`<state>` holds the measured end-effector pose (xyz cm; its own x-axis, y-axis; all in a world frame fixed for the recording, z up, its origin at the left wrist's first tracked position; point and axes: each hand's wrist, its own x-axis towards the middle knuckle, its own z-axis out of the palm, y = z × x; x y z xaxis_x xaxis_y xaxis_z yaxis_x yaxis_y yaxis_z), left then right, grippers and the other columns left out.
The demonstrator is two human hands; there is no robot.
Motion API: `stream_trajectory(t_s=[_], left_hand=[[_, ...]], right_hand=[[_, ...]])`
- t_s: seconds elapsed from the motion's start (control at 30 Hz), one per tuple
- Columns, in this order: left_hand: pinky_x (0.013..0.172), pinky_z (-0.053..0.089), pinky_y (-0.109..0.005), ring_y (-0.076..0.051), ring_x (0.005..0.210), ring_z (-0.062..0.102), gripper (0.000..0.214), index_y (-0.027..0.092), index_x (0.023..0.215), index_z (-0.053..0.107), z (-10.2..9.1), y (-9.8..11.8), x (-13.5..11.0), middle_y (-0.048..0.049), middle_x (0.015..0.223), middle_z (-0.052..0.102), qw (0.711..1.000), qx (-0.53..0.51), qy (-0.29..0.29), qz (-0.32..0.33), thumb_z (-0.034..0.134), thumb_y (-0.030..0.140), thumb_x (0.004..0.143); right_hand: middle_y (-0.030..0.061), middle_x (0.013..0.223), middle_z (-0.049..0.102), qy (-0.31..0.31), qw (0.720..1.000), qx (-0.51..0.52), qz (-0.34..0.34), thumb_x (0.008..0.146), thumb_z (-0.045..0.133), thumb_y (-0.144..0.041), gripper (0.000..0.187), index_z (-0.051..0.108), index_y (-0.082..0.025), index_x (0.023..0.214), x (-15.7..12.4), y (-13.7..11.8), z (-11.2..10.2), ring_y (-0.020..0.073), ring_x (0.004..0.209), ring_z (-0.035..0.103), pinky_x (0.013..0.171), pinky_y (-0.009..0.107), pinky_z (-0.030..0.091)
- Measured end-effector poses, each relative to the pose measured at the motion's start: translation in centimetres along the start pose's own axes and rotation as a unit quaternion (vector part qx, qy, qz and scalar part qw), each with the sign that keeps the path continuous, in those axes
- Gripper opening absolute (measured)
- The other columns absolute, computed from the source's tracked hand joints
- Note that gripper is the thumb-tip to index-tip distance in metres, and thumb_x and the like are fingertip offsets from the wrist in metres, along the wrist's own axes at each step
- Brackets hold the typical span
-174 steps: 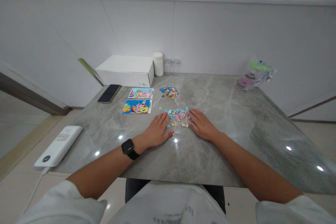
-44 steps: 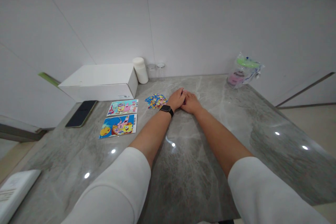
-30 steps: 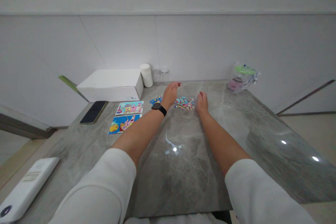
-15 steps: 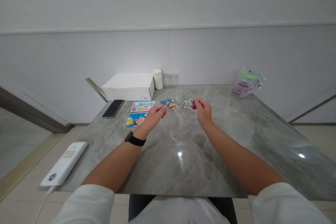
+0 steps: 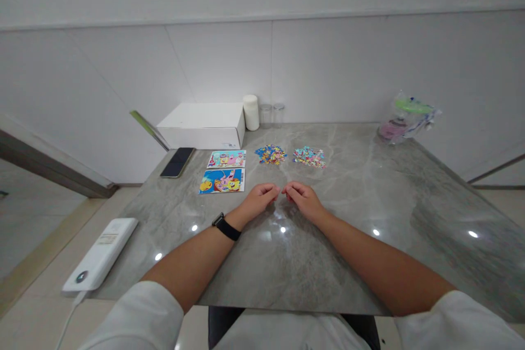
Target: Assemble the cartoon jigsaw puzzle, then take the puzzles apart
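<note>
My left hand [image 5: 264, 198] and my right hand [image 5: 300, 197] are close together above the table, fingertips pinched and nearly meeting. Whatever lies between the fingers of either hand is too small or hidden to make out. Beyond them lie two heaps of small puzzle pieces: a blue and yellow heap [image 5: 270, 155] and, to its right, a light blue and pink heap [image 5: 309, 157]. Two cartoon picture cards lie left of the heaps, the turquoise card [image 5: 227, 159] behind the blue card [image 5: 222, 181].
On the grey marbled table [image 5: 348, 262] are a black phone [image 5: 178, 162], a white box [image 5: 200, 123], a white canister [image 5: 251, 112] and two clear glasses [image 5: 272, 115]. A white power bank [image 5: 100, 255] with a cable lies front left. A plastic bag [image 5: 407, 118] sits back right.
Both hands have drawn back from the heaps toward my body and come closer together. The right heap and the blue card are now uncovered. The view has tilted down slightly.
</note>
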<state>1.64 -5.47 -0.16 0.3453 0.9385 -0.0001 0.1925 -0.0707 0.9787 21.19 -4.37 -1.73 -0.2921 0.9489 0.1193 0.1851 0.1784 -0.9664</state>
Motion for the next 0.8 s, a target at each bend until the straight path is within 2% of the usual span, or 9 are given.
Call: stream_trajectory(t_s=[0.2, 0.4, 0.8], left_hand=[[0.063, 0.036, -0.027, -0.013, 0.063, 0.046, 0.052, 0.018, 0.069, 0.057, 0.41, 0.09, 0.07, 0.0019, 0.063, 0.050, 0.999, -0.021, -0.018, -0.020, 0.058, 0.065, 0.091], [0.063, 0.037, -0.026, -0.013, 0.064, 0.047, 0.047, 0.018, 0.074, 0.061, 0.32, 0.33, 0.08, 0.0014, 0.065, 0.054, 0.998, -0.044, -0.009, -0.034, 0.061, 0.062, 0.090], [0.064, 0.039, -0.027, -0.013, 0.063, 0.050, 0.041, 0.018, 0.073, 0.061, 0.35, -0.36, 0.14, 0.0019, 0.065, 0.054, 0.993, -0.106, 0.016, -0.042, 0.064, 0.056, 0.088]], right_hand=[[-0.0017, 0.068, 0.058, -0.039, 0.999, -0.013, 0.016, 0.093, 0.057, -0.048, 0.033, 0.066, -0.021, 0.077, 0.12, 0.07, -0.57, 0.0157, 0.066, 0.053, 0.065, 0.028, 0.040], [-0.0013, 0.070, 0.064, -0.075, 0.996, -0.048, -0.009, 0.094, 0.056, -0.042, 0.028, 0.071, -0.020, 0.083, -0.15, 0.00, -0.56, 0.0158, 0.069, 0.057, 0.068, 0.028, 0.042], [-0.0019, 0.072, 0.068, -0.084, 0.990, -0.102, -0.053, 0.094, 0.056, -0.032, 0.022, 0.073, -0.022, 0.083, -0.33, -0.25, -0.45, 0.0150, 0.068, 0.058, 0.066, 0.026, 0.041]])
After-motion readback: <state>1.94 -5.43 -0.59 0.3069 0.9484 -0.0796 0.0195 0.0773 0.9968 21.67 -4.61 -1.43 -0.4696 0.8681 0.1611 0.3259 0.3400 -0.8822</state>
